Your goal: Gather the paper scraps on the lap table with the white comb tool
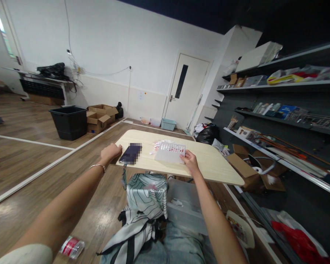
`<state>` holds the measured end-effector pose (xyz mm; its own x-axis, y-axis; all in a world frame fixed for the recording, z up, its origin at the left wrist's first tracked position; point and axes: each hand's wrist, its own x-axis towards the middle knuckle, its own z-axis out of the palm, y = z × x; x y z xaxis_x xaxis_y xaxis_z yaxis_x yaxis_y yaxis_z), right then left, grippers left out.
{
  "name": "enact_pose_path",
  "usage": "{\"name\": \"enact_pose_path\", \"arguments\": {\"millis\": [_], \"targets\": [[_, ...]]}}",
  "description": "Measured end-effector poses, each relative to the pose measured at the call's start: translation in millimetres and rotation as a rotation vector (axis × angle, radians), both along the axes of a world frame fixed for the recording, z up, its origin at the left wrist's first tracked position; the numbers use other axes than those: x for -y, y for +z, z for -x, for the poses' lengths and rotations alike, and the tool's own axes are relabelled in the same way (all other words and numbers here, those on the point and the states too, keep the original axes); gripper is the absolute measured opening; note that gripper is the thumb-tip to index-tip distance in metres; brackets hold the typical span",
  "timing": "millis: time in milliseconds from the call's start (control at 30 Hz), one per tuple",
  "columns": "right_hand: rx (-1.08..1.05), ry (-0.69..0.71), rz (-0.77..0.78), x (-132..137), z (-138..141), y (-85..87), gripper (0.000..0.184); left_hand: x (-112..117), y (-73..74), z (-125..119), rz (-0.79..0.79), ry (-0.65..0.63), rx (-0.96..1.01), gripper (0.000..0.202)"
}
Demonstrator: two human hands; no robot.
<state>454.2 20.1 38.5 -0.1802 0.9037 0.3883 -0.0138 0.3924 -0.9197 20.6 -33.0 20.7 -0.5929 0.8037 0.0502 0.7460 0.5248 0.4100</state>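
Note:
A light wooden table (209, 165) stands in front of me. My left hand (110, 152) is curled closed at the table's near left edge, right beside a dark phone (130, 154) lying flat; I cannot make out anything in it. My right hand (190, 160) pinches the near right corner of a clear plastic tray (169, 152) with small red and white pieces in it. More small white pieces (158, 145) lie scattered just behind the tray.
A patterned cloth (144, 205) drapes over my lap, with a clear storage bin (183, 205) under the table. A black bin (69, 121) and cardboard boxes (99, 117) stand at the left; cluttered shelves (277, 110) run along the right. A plastic bottle (71, 247) lies on the floor.

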Motion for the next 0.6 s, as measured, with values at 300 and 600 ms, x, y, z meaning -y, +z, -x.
{"name": "enact_pose_path", "arguments": {"millis": [300, 600], "targets": [[0.025, 0.065, 0.079, 2.4, 0.6, 0.9, 0.042, -0.1, -0.6, 0.2, 0.010, -0.001, -0.010, 0.067], [0.024, 0.108, 0.067, 4.6, 1.1, 2.2, 0.044, -0.5, -1.2, 1.1, 0.000, -0.003, -0.002, 0.068]]}}
